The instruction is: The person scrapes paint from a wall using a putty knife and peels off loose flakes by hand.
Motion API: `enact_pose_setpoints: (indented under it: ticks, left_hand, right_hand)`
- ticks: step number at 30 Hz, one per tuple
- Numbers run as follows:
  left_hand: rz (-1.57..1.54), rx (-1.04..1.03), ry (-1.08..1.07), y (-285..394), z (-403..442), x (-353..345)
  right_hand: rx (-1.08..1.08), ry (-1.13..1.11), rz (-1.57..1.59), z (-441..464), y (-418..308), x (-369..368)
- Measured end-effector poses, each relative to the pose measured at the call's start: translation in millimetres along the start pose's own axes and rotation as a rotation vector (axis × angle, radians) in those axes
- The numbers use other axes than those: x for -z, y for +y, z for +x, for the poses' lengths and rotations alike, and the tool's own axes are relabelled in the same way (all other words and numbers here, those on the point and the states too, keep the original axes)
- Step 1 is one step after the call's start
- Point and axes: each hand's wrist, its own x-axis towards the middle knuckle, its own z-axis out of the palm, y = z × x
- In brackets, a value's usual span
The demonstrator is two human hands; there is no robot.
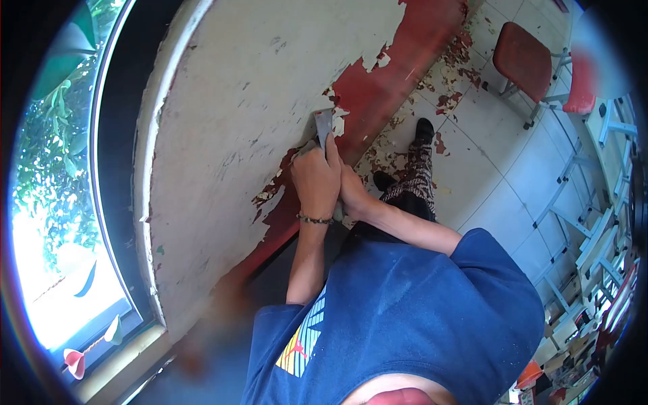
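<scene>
Both my hands are together at the wall point(223, 88), around a flat metal scraper point(325, 125). My left hand point(316, 181), with a beaded bracelet on the wrist, wraps round the tool, its fingers bent and one finger along the blade. Just behind it, my right hand point(352, 190) is closed on the tool's lower part, mostly hidden by the left. The blade's end touches the wall where pale paint borders a red band point(368, 84). Ragged, peeling paint edges surround the blade.
Paint flakes point(449, 101) lie on the tiled floor point(472, 152) around my shoes. A red chair point(523, 61) stands at the upper right, with more chair frames along the right. A window point(61, 189) is at the far left, with hanging ornaments.
</scene>
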Motion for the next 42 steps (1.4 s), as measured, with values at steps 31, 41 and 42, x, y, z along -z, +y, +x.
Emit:
enact_pose_setpoints:
  ticks: [31, 41, 42]
  left_hand:
    - [-0.253, -0.006, 0.087, 4.8, 0.2, -10.3]
    - [-0.332, 0.001, 0.139, 0.0, -2.3, -11.7]
    - [-0.379, 0.017, 0.136, 0.7, -4.2, -9.4]
  right_hand:
    - [0.130, 0.062, -0.206, -3.6, -24.6, 7.1]
    - [0.202, 0.094, -0.358, -1.6, -22.2, 5.2]
    - [0.200, 0.096, -0.379, -1.1, -18.4, 6.5]
